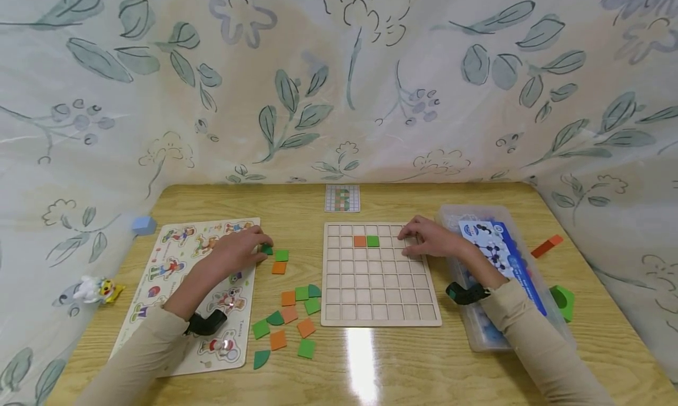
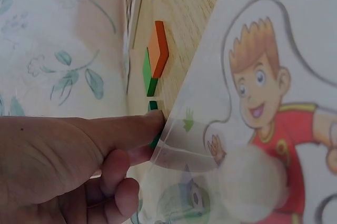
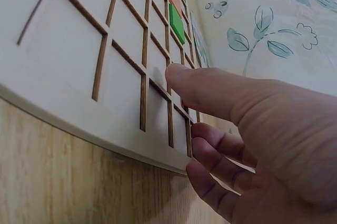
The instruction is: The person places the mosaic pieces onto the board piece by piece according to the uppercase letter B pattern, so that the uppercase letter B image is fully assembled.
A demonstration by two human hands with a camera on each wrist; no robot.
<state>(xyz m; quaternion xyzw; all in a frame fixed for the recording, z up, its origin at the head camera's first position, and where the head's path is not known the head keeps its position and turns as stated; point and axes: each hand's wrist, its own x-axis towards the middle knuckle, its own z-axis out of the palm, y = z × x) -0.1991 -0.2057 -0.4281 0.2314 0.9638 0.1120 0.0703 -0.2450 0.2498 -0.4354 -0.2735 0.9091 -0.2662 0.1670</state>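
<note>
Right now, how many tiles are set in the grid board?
2: an orange tile and a green tile, side by side in the grid board's second row. The right hand may hide more.

Grid board: one, two tiles seated, one orange, one green. Loose tiles left of board: five orange, about eight green. Picture puzzle: one. Pattern card, far: one. Plastic box, right: one.

Home play table, floral curtain backdrop

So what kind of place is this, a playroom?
Probably a home play corner: a wooden table draped round with a flowered cloth, holding a grid board, loose coloured tiles and a cartoon puzzle.
</note>
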